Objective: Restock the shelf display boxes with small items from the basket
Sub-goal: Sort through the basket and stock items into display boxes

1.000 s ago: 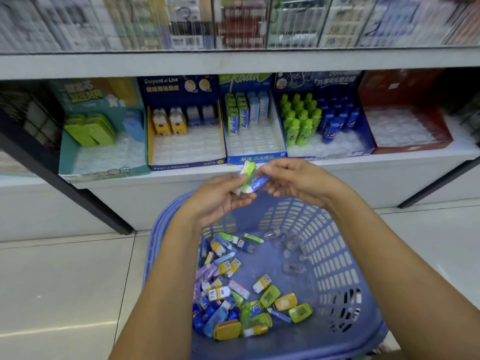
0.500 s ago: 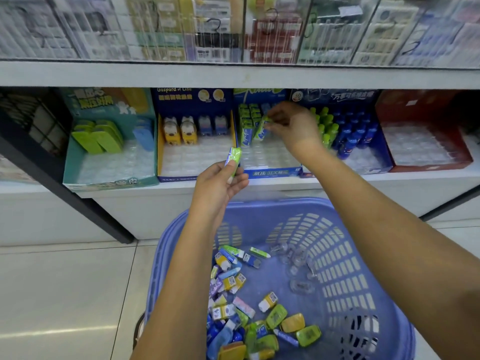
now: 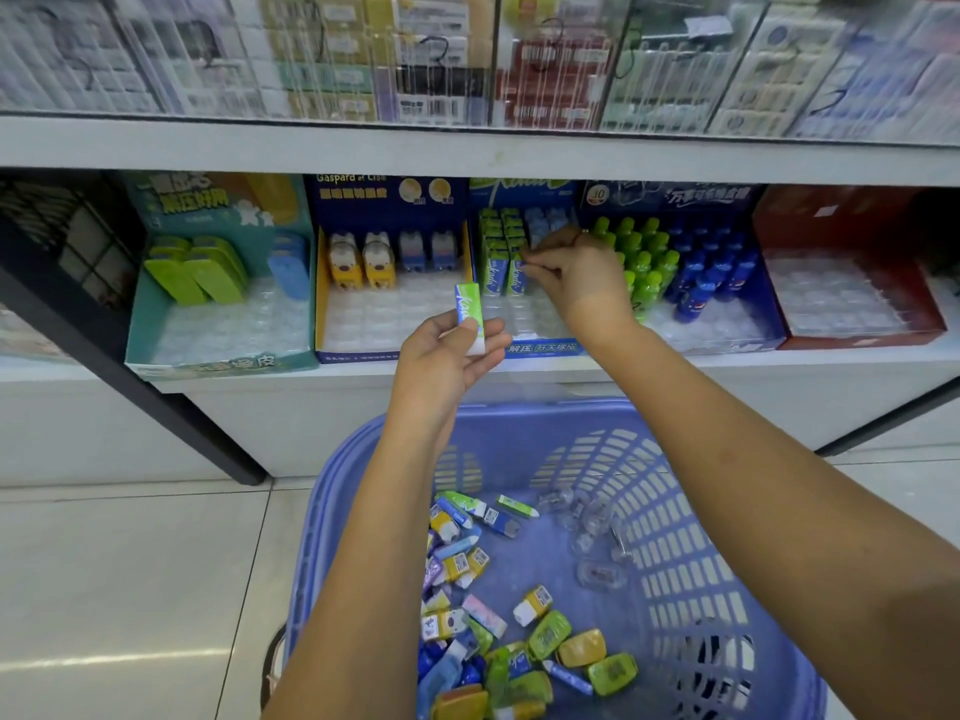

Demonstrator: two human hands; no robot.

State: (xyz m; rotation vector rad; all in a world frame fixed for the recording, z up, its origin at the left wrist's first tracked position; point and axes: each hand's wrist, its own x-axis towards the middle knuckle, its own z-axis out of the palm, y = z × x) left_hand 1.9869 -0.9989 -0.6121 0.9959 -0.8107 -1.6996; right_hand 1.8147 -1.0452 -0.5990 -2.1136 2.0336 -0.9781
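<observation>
My left hand (image 3: 449, 358) holds a green-and-white eraser (image 3: 470, 315) upright in front of the shelf edge, above the basket. My right hand (image 3: 579, 278) reaches into the blue display box (image 3: 543, 349). Its thumb and forefinger pinch the top of a green eraser (image 3: 516, 279) that stands in the front row of the green ones. Behind that row, pale blue erasers (image 3: 543, 223) fill the back right of the box. Below my arms stands the blue plastic basket (image 3: 519, 414), with several small mixed erasers (image 3: 493, 615) piled on its floor.
A teal box (image 3: 218, 350) with green cases stands at the left, then a navy and yellow box (image 3: 389, 314) with animal-shaped items. Right of my hand are a box of bottle-shaped items (image 3: 691, 283) and a red box (image 3: 852, 304). An upper shelf edge (image 3: 467, 150) overhangs.
My hands have parted. The right one carried an eraser up into the blue box and now sits at the front green row. The left stays by the shelf edge with its eraser.
</observation>
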